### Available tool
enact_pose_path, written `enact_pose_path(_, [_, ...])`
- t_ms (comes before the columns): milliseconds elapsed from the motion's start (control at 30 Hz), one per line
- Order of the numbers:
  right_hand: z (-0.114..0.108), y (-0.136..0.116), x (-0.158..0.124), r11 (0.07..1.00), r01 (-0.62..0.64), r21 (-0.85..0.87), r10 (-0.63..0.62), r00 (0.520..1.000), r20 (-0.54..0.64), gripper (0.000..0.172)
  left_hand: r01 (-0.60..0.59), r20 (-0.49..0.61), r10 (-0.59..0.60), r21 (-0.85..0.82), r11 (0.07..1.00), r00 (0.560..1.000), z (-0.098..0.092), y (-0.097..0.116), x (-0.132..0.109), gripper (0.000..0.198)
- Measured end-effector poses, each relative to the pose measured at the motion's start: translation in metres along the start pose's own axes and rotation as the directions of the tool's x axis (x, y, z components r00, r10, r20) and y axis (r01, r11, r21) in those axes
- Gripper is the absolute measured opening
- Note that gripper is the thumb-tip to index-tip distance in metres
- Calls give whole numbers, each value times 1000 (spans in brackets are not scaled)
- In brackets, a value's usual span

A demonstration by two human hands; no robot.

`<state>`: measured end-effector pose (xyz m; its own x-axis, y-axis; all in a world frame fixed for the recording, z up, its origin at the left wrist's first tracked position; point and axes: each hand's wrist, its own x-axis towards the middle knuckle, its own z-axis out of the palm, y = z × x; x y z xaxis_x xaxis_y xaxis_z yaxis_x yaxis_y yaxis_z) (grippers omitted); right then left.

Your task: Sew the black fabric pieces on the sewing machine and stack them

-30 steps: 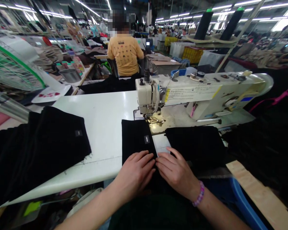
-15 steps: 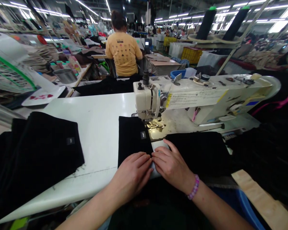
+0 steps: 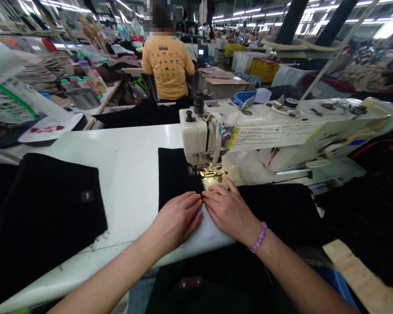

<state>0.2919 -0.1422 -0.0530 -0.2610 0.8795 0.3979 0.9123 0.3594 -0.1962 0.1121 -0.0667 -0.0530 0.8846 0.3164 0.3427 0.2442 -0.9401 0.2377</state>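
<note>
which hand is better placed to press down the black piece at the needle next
Left, most likely: the left hand lies over the near end of that black piece. The right hand seems to reach only the piece's right edge with its fingertips, its palm over the white table.

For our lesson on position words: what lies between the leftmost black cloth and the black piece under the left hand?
In the head view, white tabletop lies between the leftmost cloth and the piece under the left hand.

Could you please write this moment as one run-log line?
left hand: on black fabric panel near end | right hand: at panel's right edge | panel: right edge by sewing machine needle area | needle area: lit
</note>
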Motion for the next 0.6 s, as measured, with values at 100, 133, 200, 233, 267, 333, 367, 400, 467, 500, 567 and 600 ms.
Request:
enact_pose_path(100, [1,4,6,1000,-3,-12,3,1000,8,14,6,-3,-6,-10,1000,1000,-2,-7,8,25])
enact_pose_path(133, [2,6,9,1000,-6,-16,6,1000,13,14,7,-8,-7,-14,1000,1000,-3,-9,10,24])
enact_pose_path(200, [2,8,12,1000,-14,-26,15,1000,22,15,8,-12,-8,-12,1000,1000,-4,-14,14,23])
enact_pose_path(233, [3,9,14,999,-18,-31,19,999,27,15,9,-7,-9,-6,1000,1000,-5,-17,16,23])
enact_pose_path(267, [4,11,16,999,-19,-34,21,999,31,16,10,-3,-10,2,1000,1000,-5,-20,18,23])
enact_pose_path(333, [5,13,19,999,-22,-44,24,999,40,16,13,3,-13,15,1000,1000,-4,-26,21,24])
enact_pose_path(367, [6,14,20,999,-24,-49,26,999,41,16,13,2,-13,19,1000,1000,-4,-30,22,24])
enact_pose_path(400, [6,14,21,998,-26,-52,29,999,41,16,13,-1,-13,24,1000,1000,-3,-33,24,25])
enact_pose_path(467, [6,14,22,998,-33,-51,35,999,37,16,16,-5,-16,34,999,1000,-2,-40,27,26])
enact_pose_path(500, [6,14,22,998,-36,-46,38,999,37,16,20,-5,-20,39,999,1000,-2,-43,30,26])
enact_pose_path(567, [3,13,20,999,-39,-34,41,998,38,16,28,0,-28,47,998,1000,-2,-49,34,26])
enact_pose_path(600, [2,12,18,999,-41,-30,42,999,35,16,30,8,-30,50,998,1000,-2,-51,37,27])
